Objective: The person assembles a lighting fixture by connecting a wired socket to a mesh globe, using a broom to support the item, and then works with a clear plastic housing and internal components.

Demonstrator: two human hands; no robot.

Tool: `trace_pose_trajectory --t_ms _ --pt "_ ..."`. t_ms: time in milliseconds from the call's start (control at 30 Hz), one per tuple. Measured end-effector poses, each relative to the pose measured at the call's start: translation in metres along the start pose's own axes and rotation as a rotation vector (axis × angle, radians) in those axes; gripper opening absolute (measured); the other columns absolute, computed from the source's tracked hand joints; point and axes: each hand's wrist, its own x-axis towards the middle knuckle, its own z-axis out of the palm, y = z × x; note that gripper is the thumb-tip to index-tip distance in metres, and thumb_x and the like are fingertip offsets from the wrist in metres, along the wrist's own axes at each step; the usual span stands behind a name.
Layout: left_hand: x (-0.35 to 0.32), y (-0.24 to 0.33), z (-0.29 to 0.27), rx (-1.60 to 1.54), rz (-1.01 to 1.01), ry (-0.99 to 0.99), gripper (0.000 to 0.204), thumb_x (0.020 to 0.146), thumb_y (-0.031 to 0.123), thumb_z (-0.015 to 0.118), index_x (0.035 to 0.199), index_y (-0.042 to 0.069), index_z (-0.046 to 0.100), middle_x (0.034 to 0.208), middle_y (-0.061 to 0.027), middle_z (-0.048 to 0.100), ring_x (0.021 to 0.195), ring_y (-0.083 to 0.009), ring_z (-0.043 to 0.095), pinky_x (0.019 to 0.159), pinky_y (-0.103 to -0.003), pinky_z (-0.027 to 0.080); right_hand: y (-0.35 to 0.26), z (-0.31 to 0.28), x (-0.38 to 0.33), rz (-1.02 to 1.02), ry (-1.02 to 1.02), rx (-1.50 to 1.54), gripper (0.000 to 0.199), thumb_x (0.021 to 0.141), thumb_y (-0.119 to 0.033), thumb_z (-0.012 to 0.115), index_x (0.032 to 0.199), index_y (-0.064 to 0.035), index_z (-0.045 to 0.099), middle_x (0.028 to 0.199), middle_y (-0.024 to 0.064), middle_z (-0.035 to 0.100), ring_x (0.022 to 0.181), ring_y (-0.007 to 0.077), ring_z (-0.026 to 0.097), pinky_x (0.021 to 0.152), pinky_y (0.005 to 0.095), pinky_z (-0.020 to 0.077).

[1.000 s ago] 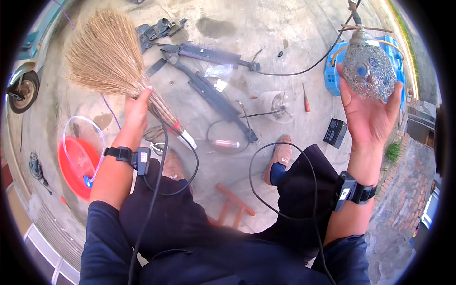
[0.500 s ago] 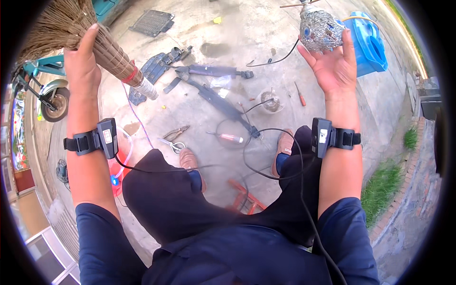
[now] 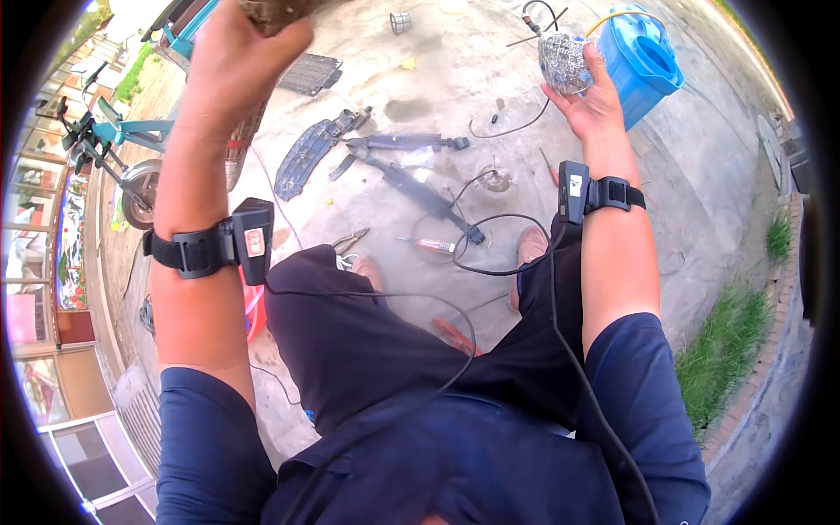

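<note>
Seated low over a concrete floor point(image 3: 700, 175), dark trousers point(image 3: 367, 350) and dark blue sleeves nearest the lens, a thin black cable point(image 3: 455, 350) trailing across the lap. Both forearms raised, each strapped with a black wrist device: one on the left wrist point(image 3: 223, 245), one on the right wrist point(image 3: 591, 194).

Left hand point(image 3: 241, 61) lifted high toward the upper edge, grip closed in a fist around the brown bundled end of a broom point(image 3: 276, 9); only a small part of that bundle visible, the rest cut off by the frame. Right hand point(image 3: 591, 96) raised at the upper right, palm up, grip cupped around a round silvery mesh part point(image 3: 564, 61), fingers curled at its side and underside, a dark wire stub rising from its top.

Just past the knees, on the floor: a foot in a sandal point(image 3: 529, 249), pliers point(image 3: 350, 239), a small screwdriver point(image 3: 433, 247), a loop of black wire. Farther out, long dark metal parts point(image 3: 411, 171) lying crossed, beside a ribbed black plastic panel point(image 3: 302, 157). A red basin point(image 3: 254, 302) partly hidden behind the left forearm.

Farther still, a blue plastic tank point(image 3: 643, 61) just behind the right hand, a dark grille point(image 3: 311, 74) flat on the floor, a bicycle point(image 3: 114, 140) at the far left, grass point(image 3: 735, 341) along the right edge.
</note>
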Motion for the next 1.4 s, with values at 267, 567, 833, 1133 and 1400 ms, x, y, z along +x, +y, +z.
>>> trace_pose_trajectory --t_ms 267,567,833,1133,1400 --pt "-0.03 -0.028 0.076 0.037 -0.101 -0.178 0.047 0.075 0.026 0.072 0.118 0.008 0.062 0.081 -0.017 0.069 0.083 -0.0372 0.068 0.078 -0.044 0.053 0.004 -0.031 0.021 -0.012 0.084 -0.213 0.07 0.079 -0.042 0.083 0.134 -0.011 0.052 0.129 0.0105 0.062 0.117 0.0307 0.061 0.096 0.0585 0.0489" --pt "-0.045 -0.1 0.149 -0.185 -0.212 -0.245 0.064 0.075 0.046 0.082 0.127 0.012 0.064 0.074 -0.0133 0.068 0.073 -0.0311 0.069 0.07 -0.041 0.053 0.017 -0.029 0.042 0.03 0.19 -0.371 0.067 0.081 -0.043 0.08 0.135 -0.0133 0.053 0.132 0.0095 0.06 0.122 0.0307 0.057 0.103 0.0591 0.0416" --pt "-0.069 -0.127 0.155 -0.076 -0.317 -0.266 0.066 0.077 0.044 0.082 0.129 0.009 0.063 0.067 -0.0101 0.064 0.065 -0.0257 0.066 0.063 -0.039 0.051 0.034 -0.029 0.053 0.063 0.147 -0.415 0.073 0.08 -0.037 0.083 0.137 -0.0111 0.046 0.129 0.0109 0.061 0.118 0.0305 0.059 0.1 0.0614 0.0423" --pt "-0.074 -0.084 0.162 -0.085 -0.208 -0.594 0.055 0.076 0.033 0.082 0.118 0.004 0.063 0.086 -0.0214 0.068 0.084 -0.041 0.065 0.072 -0.046 0.051 0.031 -0.02 0.037 -0.008 0.028 -0.374 0.064 0.085 -0.033 0.078 0.138 -0.0132 0.048 0.129 0.0088 0.06 0.119 0.0291 0.058 0.097 0.0562 0.0467" --pt "-0.071 -0.129 0.134 0.142 -0.404 -0.62 0.055 0.077 0.028 0.081 0.123 0.005 0.063 0.09 -0.0203 0.071 0.084 -0.0327 0.068 0.076 -0.04 0.052 0.019 -0.024 0.039 -0.016 0.047 -0.253 0.063 0.084 -0.043 0.076 0.136 -0.0153 0.053 0.133 0.0077 0.058 0.12 0.0298 0.057 0.099 0.0551 0.0472"
